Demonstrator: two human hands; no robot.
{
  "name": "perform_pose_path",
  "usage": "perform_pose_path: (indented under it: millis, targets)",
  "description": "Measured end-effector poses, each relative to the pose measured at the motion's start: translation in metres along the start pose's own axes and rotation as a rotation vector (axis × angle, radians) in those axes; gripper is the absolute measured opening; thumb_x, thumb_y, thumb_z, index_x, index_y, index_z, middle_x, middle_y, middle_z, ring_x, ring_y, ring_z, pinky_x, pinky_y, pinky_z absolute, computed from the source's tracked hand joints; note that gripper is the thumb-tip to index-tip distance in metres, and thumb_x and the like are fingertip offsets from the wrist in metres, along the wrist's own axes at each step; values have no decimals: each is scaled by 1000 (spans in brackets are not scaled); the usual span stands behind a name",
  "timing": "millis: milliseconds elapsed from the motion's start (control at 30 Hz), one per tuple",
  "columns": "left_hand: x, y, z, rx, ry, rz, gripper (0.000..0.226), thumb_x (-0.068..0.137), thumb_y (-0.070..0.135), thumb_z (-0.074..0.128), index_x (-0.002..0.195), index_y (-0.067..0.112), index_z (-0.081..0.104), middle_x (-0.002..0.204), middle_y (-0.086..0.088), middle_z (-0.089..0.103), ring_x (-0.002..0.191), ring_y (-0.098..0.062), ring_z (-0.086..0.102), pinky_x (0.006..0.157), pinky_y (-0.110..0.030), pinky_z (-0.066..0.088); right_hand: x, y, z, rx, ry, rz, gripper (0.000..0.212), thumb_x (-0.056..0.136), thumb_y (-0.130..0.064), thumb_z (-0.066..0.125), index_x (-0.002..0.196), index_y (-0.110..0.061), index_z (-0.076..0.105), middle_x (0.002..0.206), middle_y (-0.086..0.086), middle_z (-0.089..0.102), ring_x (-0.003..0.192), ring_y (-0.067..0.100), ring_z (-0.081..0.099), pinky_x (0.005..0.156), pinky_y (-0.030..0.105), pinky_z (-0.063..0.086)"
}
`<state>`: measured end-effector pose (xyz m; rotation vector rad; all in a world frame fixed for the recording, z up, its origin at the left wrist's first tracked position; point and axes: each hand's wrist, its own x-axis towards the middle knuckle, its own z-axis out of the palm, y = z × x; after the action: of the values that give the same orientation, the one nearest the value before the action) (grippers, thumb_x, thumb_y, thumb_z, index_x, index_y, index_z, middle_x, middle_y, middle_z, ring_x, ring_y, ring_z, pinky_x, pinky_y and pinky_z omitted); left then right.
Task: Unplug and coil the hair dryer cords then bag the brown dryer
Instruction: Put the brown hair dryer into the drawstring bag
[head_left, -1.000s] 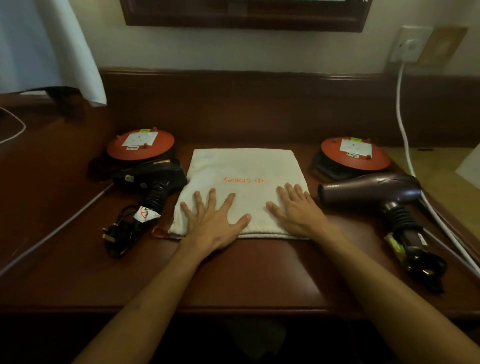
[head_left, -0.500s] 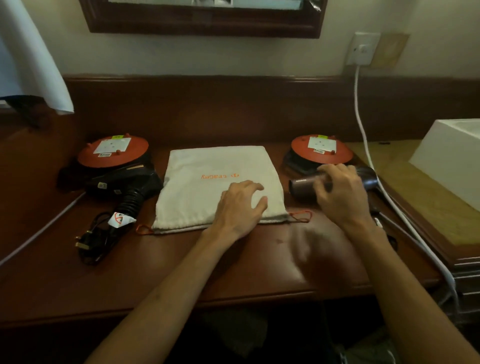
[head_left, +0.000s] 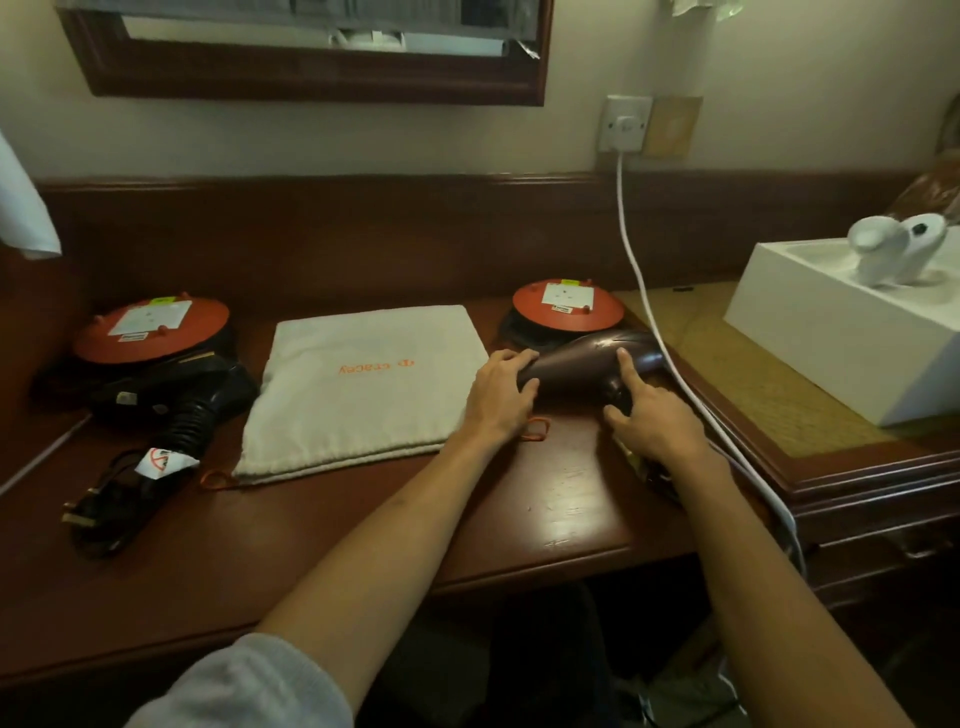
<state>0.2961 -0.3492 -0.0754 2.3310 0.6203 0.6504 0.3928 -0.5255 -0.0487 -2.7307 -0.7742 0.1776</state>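
Dim, warm light; soft focus, wide-angle bending at the edges.

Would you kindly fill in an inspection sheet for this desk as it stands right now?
Surface: dark wooden desk.
Job's things: brown dryer lying right of the cloth bag; black dryer on the left, its black cord bundled, plug out.
Clutter: two orange discs at the back.
Hands: left hand grips the brown dryer's nozzle; right hand holds its handle end.
Cables: white cable plugged into the wall socket.
Surroundings: mirror frame; white box on the right.
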Motion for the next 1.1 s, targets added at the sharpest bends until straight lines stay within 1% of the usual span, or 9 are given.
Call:
perform_pose_path:
  millis: [267,500,567,667,767,833,867,933,1100]
  targets:
    - [-24,-10,-33,51,-21,42,50,92,30,71,140,23,56,142,-4,55,129,-22,52,110,-39,45,3,8,4,35,48,-48,86,97,-46,53,155,-45,-10,139,17,53,124,36,55,104,53,45]
    - [-48,-63,-107,249,-219,-30,31,84,44,79,108,26,75,112,4,66,97,-11,60,80,-26,47,-19,3,-2,284,156,-243,85,97,-36,62,157,-43,3,137,15,58,113,30,62,101,45,46]
    - [-47,-69,-112,283,-295,-24,31,80,47,81,104,29,75,109,3,65,95,-12,60,76,-26,46,-32,-7,-3,410,134,-316,84,96,-31,66,156,-43,9,139,12,57,114,25,60,99,33,45]
    - [-46,-72,-111,283,-331,-18,25,82,45,81,100,29,74,106,3,62,96,-16,61,76,-27,46,-50,-20,-3,538,59,-411,84,94,-25,69,157,-42,17,131,-9,52,95,0,58,75,3,45]
    - [-44,-74,-118,86,-323,-60,36,77,41,86,105,24,71,105,3,67,95,-15,63,78,-28,49,-63,-27,-4,609,-36,-486,84,91,-18,72,155,-41,24,119,-33,44,93,-21,56,71,-7,38]
    - [-42,-76,-127,54,-341,-72,34,79,31,85,106,21,66,97,3,66,90,-13,61,77,-27,48,-70,-31,-3,662,-86,-531,83,87,-12,75,153,-38,31,123,-33,48,101,-28,53,78,-5,39]
    - [-40,-76,-131,88,-364,-72,18,84,19,79,94,20,64,88,3,63,83,-14,58,71,-25,45,-73,-32,-3,685,-104,-546,83,85,-8,77,152,-35,35,125,-31,51,106,-25,54,82,-2,41]
    - [-34,-72,-133,157,-396,-57,34,89,0,66,66,25,60,64,5,57,64,-14,52,58,-23,37,-77,-34,0,708,-134,-568,84,82,-6,79,151,-33,40,127,-28,56,112,-14,59,87,5,46]
    - [-26,-64,-131,227,-432,-59,43,85,1,67,54,28,58,51,12,55,51,-6,48,50,-25,35,-82,-39,7,657,-181,-598,81,80,-14,83,147,-40,44,124,-26,61,114,-10,60,89,9,48]
